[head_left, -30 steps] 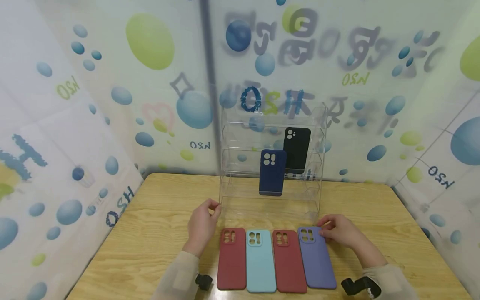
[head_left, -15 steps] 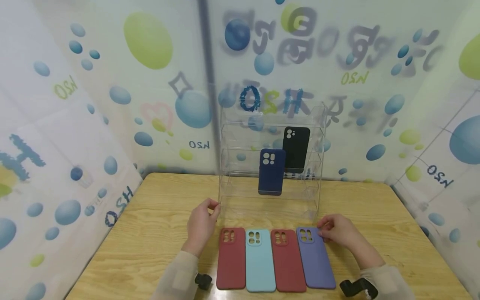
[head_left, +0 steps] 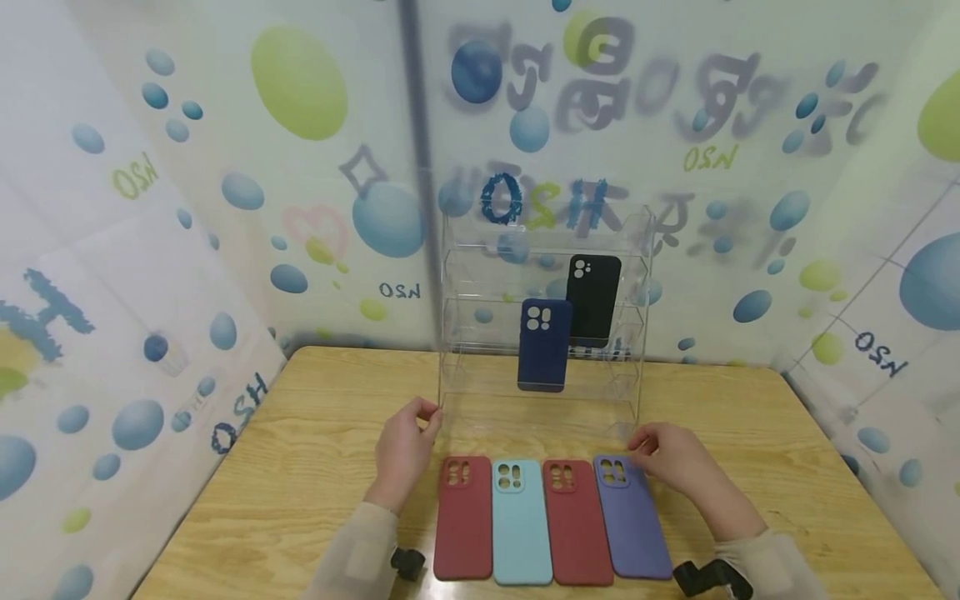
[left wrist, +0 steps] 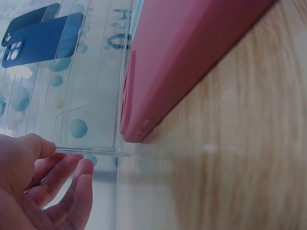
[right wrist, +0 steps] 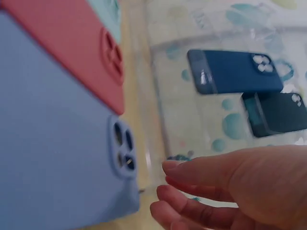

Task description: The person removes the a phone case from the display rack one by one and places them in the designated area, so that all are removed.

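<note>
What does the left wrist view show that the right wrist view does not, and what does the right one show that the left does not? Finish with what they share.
Only the left wrist view shows the left hand, at the edge of the clear stand, and the red case at the row's left end.

Only the right wrist view shows the right hand, the purple case and the red case next to it.

Both show the stand, the navy case and the black case.
</note>
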Demonstrator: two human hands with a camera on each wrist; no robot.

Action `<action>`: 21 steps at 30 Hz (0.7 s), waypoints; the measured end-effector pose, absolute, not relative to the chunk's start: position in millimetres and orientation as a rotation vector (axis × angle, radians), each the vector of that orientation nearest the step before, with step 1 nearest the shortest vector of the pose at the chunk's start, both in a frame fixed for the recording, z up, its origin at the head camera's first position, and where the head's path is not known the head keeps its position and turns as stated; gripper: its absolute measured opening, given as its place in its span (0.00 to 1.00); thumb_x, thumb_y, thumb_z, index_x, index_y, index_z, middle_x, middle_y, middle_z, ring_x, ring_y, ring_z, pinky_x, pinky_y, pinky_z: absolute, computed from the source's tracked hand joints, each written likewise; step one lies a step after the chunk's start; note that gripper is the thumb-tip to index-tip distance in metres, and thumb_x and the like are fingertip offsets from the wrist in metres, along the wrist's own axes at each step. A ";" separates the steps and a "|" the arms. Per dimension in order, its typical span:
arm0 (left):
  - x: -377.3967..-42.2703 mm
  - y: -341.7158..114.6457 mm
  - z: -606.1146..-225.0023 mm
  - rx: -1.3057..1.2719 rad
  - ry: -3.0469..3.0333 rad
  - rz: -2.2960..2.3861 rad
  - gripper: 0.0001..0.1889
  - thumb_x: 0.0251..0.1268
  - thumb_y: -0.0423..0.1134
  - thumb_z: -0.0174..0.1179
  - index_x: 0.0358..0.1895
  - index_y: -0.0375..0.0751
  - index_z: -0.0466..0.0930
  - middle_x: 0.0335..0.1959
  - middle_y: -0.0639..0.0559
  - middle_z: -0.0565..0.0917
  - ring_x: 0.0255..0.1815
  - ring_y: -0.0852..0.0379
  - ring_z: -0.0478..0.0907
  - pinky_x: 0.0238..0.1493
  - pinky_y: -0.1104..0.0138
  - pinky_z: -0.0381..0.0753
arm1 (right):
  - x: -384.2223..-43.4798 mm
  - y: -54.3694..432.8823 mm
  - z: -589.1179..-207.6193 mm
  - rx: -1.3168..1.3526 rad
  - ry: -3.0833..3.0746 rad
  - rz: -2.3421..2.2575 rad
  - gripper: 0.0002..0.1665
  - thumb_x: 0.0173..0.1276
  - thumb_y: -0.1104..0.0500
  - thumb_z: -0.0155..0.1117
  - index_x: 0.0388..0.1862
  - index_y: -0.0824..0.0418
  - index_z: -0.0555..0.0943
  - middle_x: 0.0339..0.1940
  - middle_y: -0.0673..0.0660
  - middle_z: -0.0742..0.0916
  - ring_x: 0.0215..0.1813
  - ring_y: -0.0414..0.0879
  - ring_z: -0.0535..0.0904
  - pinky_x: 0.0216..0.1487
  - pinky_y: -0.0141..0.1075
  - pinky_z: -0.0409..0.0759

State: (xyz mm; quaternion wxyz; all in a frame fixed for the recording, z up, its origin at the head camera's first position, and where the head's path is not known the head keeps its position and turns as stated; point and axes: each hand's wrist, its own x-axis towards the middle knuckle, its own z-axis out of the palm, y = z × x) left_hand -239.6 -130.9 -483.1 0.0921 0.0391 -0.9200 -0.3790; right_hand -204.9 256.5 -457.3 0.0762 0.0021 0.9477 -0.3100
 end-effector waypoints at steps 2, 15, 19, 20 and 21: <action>-239.6 -131.1 -482.9 0.120 -2.731 -1.125 0.07 0.75 0.45 0.62 0.44 0.48 0.84 0.30 0.54 0.86 0.15 0.61 0.71 0.15 0.66 0.64 | -203.8 252.0 -450.7 -0.006 2.848 -0.908 0.07 0.67 0.59 0.72 0.40 0.61 0.85 0.34 0.55 0.86 0.32 0.44 0.80 0.31 0.38 0.79; -240.0 -132.5 -482.5 0.121 -2.727 -1.122 0.07 0.75 0.45 0.62 0.44 0.48 0.85 0.28 0.54 0.86 0.16 0.61 0.71 0.16 0.66 0.65 | -205.7 212.9 -407.3 -0.077 2.907 -0.971 0.09 0.72 0.56 0.69 0.45 0.59 0.85 0.34 0.52 0.87 0.31 0.43 0.81 0.29 0.38 0.78; -240.2 -132.3 -482.9 0.110 -2.719 -1.131 0.07 0.75 0.45 0.62 0.44 0.47 0.85 0.32 0.54 0.87 0.16 0.61 0.72 0.15 0.66 0.65 | -213.3 204.1 -399.4 -0.114 2.958 -0.991 0.09 0.72 0.56 0.69 0.46 0.58 0.86 0.35 0.53 0.88 0.32 0.43 0.83 0.30 0.37 0.79; -240.1 -132.3 -483.1 0.107 -2.719 -1.132 0.07 0.75 0.45 0.62 0.44 0.47 0.85 0.32 0.54 0.87 0.16 0.61 0.72 0.15 0.66 0.65 | -215.5 202.2 -398.0 -0.120 2.976 -0.989 0.09 0.73 0.56 0.69 0.46 0.58 0.86 0.36 0.53 0.88 0.33 0.44 0.84 0.30 0.37 0.80; -239.9 -132.3 -483.1 0.106 -2.718 -1.134 0.07 0.75 0.45 0.62 0.44 0.47 0.85 0.33 0.54 0.87 0.16 0.62 0.72 0.15 0.66 0.65 | -217.6 200.2 -396.5 -0.118 2.987 -0.987 0.09 0.73 0.55 0.68 0.47 0.57 0.86 0.37 0.53 0.88 0.34 0.45 0.84 0.31 0.36 0.80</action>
